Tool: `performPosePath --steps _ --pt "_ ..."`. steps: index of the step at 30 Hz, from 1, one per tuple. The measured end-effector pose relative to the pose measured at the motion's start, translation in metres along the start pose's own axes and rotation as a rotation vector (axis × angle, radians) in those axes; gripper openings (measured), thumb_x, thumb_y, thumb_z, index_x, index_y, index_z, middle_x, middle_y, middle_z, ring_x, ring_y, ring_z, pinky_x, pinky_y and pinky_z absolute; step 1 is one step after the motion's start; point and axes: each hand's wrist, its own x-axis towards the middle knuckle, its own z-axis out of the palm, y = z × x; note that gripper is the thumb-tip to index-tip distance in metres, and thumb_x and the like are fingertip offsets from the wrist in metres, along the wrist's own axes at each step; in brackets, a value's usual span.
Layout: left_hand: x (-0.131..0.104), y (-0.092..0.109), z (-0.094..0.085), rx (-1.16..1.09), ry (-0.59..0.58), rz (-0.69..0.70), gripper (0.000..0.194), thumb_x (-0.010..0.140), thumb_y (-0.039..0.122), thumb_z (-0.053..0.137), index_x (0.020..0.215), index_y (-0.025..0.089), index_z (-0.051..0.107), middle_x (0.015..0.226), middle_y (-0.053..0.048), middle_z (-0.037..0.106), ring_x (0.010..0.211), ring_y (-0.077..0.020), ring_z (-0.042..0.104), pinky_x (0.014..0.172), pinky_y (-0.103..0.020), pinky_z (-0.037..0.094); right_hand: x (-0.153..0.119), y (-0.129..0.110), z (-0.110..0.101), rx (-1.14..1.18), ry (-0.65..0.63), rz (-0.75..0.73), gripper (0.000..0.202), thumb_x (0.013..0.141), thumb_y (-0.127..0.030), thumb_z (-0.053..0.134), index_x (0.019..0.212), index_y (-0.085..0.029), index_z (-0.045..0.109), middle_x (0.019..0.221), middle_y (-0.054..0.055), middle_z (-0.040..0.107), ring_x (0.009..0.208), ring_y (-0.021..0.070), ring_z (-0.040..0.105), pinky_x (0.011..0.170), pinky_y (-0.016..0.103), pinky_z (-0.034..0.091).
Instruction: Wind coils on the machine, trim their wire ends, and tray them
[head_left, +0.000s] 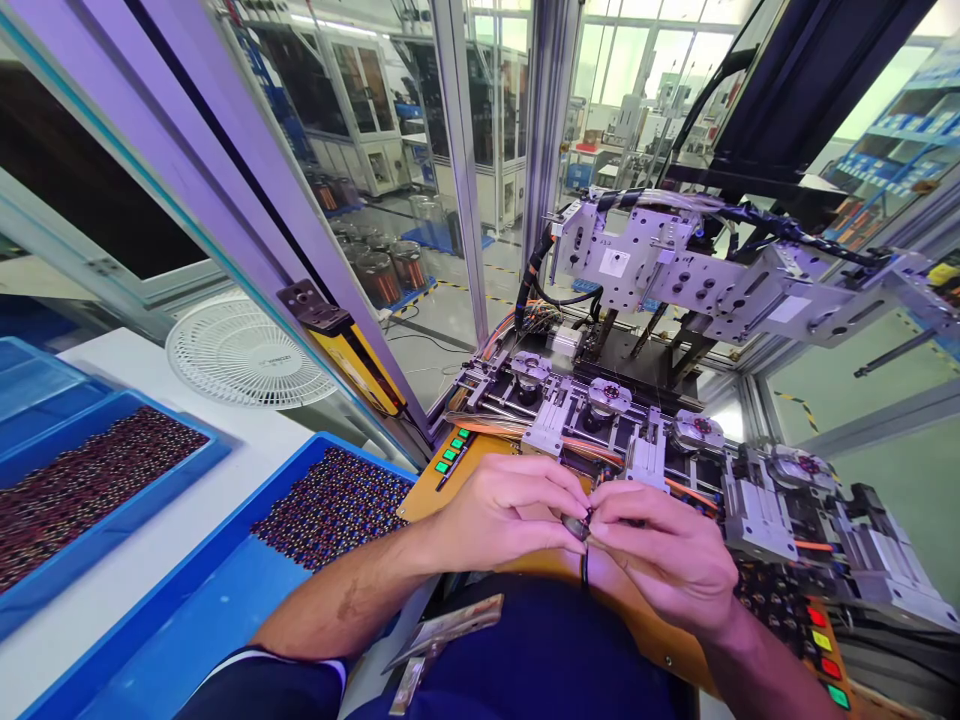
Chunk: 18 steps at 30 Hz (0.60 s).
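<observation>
My left hand [506,512] and my right hand [667,550] meet in front of my body, over the front of the orange panel [551,565]. Between their fingertips is a small dark part [576,526], mostly covered by the fingers, so its exact kind cannot be made out. Thumb and fingers of my left hand pinch it from the left; those of my right hand close on it from the right. Just beyond the hands runs a row of metal fixtures, with round heads [609,395] that carry small dark-red pieces.
A blue bin [187,610] on the left holds many small dark parts [334,505], and another blue tray [214,455] lies farther left. Green buttons [454,452] and red buttons [829,667] flank the panel. A metal gantry [675,270] hangs above the fixtures. A white fan [247,352] stands left.
</observation>
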Motion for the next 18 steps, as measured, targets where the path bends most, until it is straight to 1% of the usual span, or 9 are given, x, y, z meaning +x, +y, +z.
performPosePath --steps 6,10,14,18 --pt "0.0002 -0.0015 -0.0006 0.001 0.009 -0.011 0.016 0.072 0.016 0.079 0.087 0.011 0.075 0.086 -0.012 0.076 0.079 -0.0169 0.073 0.074 -0.026 0.060 -0.0036 -0.0005 -0.0029 -0.109 -0.067 -0.040 0.029 0.086 0.001 0.057 0.107 -0.015 0.068 0.090 0.009 0.068 0.095 0.0204 0.066 0.080 0.034 0.059" --pt "-0.0009 -0.0011 -0.0015 0.007 -0.002 0.001 0.016 0.073 0.015 0.079 0.088 0.010 0.075 0.086 -0.013 0.075 0.079 -0.0171 0.073 0.075 -0.026 0.060 -0.0019 -0.0026 -0.0023 -0.151 -0.061 -0.072 0.027 0.085 0.001 0.057 0.104 -0.015 0.069 0.088 0.009 0.069 0.093 0.0198 0.066 0.079 0.033 0.059" --pt "-0.0026 0.0016 -0.0015 0.016 -0.021 0.036 0.018 0.073 0.014 0.078 0.090 0.011 0.073 0.088 -0.013 0.075 0.080 -0.0162 0.072 0.075 -0.024 0.060 0.0013 -0.0060 0.0011 -0.020 -0.006 0.030 0.025 0.082 0.000 0.062 0.101 -0.015 0.068 0.086 0.008 0.066 0.085 0.0191 0.065 0.074 0.033 0.058" --pt "-0.0025 0.0033 -0.0002 0.020 -0.012 0.062 0.019 0.072 0.012 0.079 0.090 0.008 0.073 0.088 -0.014 0.075 0.080 -0.0156 0.072 0.076 -0.023 0.059 0.0008 -0.0082 0.0034 0.082 0.005 0.159 0.022 0.082 -0.001 0.064 0.098 -0.015 0.068 0.087 0.008 0.062 0.081 0.0173 0.062 0.070 0.032 0.055"
